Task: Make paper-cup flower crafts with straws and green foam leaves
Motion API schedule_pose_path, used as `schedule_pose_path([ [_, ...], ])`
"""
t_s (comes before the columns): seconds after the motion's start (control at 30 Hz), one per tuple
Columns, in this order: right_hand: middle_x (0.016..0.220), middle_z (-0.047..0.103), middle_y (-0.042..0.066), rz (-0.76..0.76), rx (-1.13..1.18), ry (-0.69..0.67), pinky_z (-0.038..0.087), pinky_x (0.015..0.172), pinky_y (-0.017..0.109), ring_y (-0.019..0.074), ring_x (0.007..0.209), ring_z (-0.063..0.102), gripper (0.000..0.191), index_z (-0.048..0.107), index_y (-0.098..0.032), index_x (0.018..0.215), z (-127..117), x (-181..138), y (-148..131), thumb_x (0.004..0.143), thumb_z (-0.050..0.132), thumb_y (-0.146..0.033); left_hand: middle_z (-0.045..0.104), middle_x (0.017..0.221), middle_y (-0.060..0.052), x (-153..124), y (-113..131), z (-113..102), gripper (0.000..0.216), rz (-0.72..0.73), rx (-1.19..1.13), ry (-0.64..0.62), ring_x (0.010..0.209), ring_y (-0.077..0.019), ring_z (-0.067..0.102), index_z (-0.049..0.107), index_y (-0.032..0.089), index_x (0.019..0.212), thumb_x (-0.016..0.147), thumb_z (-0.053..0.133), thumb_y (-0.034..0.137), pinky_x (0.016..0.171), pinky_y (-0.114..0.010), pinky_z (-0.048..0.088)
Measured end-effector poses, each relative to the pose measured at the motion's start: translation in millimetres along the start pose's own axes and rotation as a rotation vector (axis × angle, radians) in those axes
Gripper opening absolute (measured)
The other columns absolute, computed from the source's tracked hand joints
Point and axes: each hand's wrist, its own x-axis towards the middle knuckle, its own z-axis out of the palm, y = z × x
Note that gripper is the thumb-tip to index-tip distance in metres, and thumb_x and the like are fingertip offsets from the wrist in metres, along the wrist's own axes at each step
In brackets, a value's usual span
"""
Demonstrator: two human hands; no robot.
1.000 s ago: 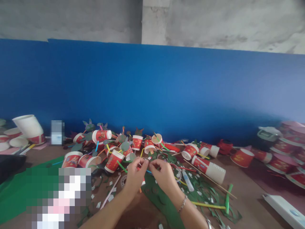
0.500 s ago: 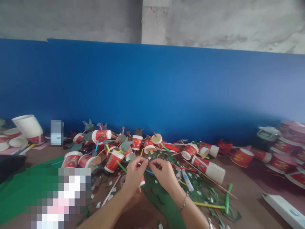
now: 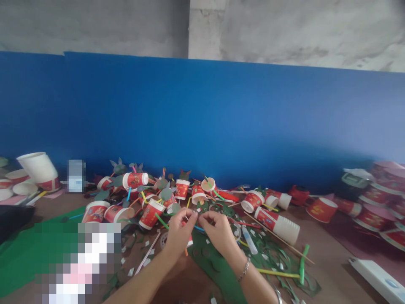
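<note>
My left hand (image 3: 182, 228) and my right hand (image 3: 217, 228) meet fingertip to fingertip above the middle of the table, both closed in a pinch. Whatever lies between the fingers is too small to make out. Under my left hand, a red and white paper cup (image 3: 190, 241) is partly hidden. A sheet of green paper (image 3: 205, 261) with cut edges lies below my hands. Just beyond the fingers are red paper cups (image 3: 198, 193) with straws and green paper cut-outs. A clear tape roll (image 3: 236, 231) is partly covered beside my right wrist.
Stacked cups (image 3: 278, 223), a glue tube (image 3: 249, 240), a thin stick (image 3: 278, 237) and green scraps (image 3: 278, 257) lie to the right. A white box (image 3: 378, 278) sits near the right edge. Large red paper tubs (image 3: 376, 215) are piled beyond it. A blue partition (image 3: 202, 118) stands behind.
My fingertips have drawn very slightly apart, with both hands still pinched. The things on the table have stayed in place.
</note>
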Motion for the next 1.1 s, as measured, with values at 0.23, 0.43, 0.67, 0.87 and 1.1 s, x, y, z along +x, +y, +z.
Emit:
schedule_pose_path([
  [0.23,0.057,0.063,0.002,0.01,0.045,-0.036,0.038,0.054,0.023,0.0144,0.057,0.053,0.024,0.064,-0.014,0.059,-1.1,0.8,1.2,0.075,0.053,-0.028,0.054,0.065,0.0,-1.2,-0.9,1.3,0.025,0.07,0.002,0.0,0.066,-0.0149,0.051,0.056,0.017,0.062,0.08,0.051,0.033,0.064,-0.024,0.041],
  [0.43,0.057,0.061,0.001,0.054,0.157,-0.074,0.037,0.054,0.023,0.013,0.057,0.05,0.024,0.065,-0.013,0.061,-0.4,2.2,6.1,0.073,0.056,-0.031,0.054,0.065,0.0,-3.4,1.2,3.2,0.024,0.048,-0.033,0.025,0.064,-0.0144,0.05,0.053,0.018,0.061,0.08,0.051,0.034,0.061,-0.023,0.04],
  [0.67,0.05,0.052,-0.002,0.148,0.285,-0.109,0.031,0.05,0.021,0.0096,0.051,0.042,0.022,0.06,-0.013,0.055,-1.8,1.0,2.5,0.069,0.057,-0.029,0.054,0.064,0.0,-3.4,2.2,3.9,0.024,0.018,-0.012,0.018,0.063,-0.0148,0.05,0.054,0.018,0.06,0.077,0.051,0.034,0.06,-0.023,0.041],
  [0.87,0.053,0.055,-0.002,0.135,0.293,-0.096,0.033,0.052,0.021,0.0101,0.053,0.043,0.017,0.059,-0.015,0.055,-2.0,1.1,3.4,0.068,0.056,-0.025,0.054,0.059,0.001,-0.6,1.4,3.4,0.023,-0.037,-0.093,-0.045,0.06,-0.0139,0.05,0.056,0.018,0.06,0.076,0.053,0.034,0.058,-0.022,0.041],
  [1.1,0.055,0.056,-0.001,0.136,0.278,-0.14,0.033,0.053,0.022,0.0107,0.055,0.044,0.029,0.065,-0.013,0.061,-3.6,2.6,5.5,0.073,0.059,-0.038,0.053,0.06,0.001,1.0,-0.1,1.4,0.024,-0.074,-0.131,-0.041,0.06,-0.0134,0.049,0.057,0.017,0.063,0.076,0.055,0.036,0.057,-0.022,0.041],
])
